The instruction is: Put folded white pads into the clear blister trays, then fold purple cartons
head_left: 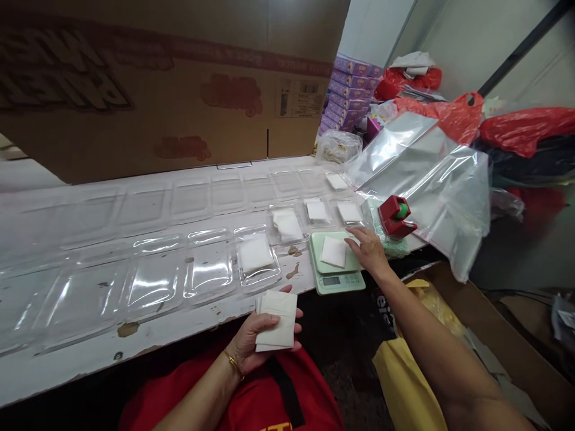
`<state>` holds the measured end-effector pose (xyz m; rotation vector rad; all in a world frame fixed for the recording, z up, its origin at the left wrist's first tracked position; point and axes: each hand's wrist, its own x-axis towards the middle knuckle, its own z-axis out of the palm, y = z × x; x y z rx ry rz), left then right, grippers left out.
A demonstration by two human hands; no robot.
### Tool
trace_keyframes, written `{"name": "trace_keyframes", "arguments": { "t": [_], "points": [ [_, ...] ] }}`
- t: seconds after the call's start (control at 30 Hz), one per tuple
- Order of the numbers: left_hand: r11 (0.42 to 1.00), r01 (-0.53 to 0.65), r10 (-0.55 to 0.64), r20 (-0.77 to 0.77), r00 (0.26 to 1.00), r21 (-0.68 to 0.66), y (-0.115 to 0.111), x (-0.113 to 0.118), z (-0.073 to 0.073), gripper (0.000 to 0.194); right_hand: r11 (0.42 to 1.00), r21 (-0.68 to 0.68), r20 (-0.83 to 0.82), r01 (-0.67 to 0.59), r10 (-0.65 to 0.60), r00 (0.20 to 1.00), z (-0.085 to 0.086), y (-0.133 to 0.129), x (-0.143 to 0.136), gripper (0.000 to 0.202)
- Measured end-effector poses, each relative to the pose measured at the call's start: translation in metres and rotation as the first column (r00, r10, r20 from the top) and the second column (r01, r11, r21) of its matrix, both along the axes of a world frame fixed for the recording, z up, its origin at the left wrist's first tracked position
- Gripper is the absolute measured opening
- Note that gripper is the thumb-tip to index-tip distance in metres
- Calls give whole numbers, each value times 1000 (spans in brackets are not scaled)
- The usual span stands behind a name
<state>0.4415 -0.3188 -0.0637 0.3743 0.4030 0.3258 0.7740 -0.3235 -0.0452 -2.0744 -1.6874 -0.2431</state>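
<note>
My left hand (254,338) is closed around a stack of white square sheets (277,320) near the table's front edge. To the right, a pale green scale (338,282) carries a small white square pile (333,252). My right hand (366,248) is at the scale's right side, fingers apart, its fingertips just beside that pile. White squares also lie in several clear trays, among them a front one (255,252) and one behind it (287,225).
Rows of clear plastic trays (209,263) cover the white table (148,341). A large cardboard box (179,90) stands behind. At right are a red tape dispenser (395,216), plastic sheets (431,185), red bags (458,120) and purple boxes (348,96).
</note>
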Motion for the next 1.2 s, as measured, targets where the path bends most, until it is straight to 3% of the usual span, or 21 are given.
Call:
{"name": "trace_keyframes", "arguments": {
  "t": [0.27,0.53,0.63,0.77,0.9,1.03,1.2],
  "points": [
    [1000,-5,4,-9,1000,-2,0,1,-1,67,999,54,-73,-5,9,997,9,-8,6,21],
    [1000,-6,6,-7,1000,26,0,2,0,66,997,-58,-157,-51,41,987,15,4,-1,21],
    [998,-8,8,-7,1000,56,0,5,4,68,984,-35,-303,-175,156,940,29,0,-30,17],
    [992,-24,26,-13,1000,122,-2,9,12,64,884,19,-427,-467,429,796,47,-17,-97,18],
    [983,-44,49,-24,999,176,-6,7,18,53,843,5,-438,-537,485,757,49,-37,-149,23],
    [980,-58,64,-24,998,192,-8,3,19,47,844,46,-416,-535,503,758,39,-41,-163,20],
    [987,-88,85,32,996,136,-7,1,19,60,820,134,-277,-557,571,773,32,-41,-162,25]
  ]
}}
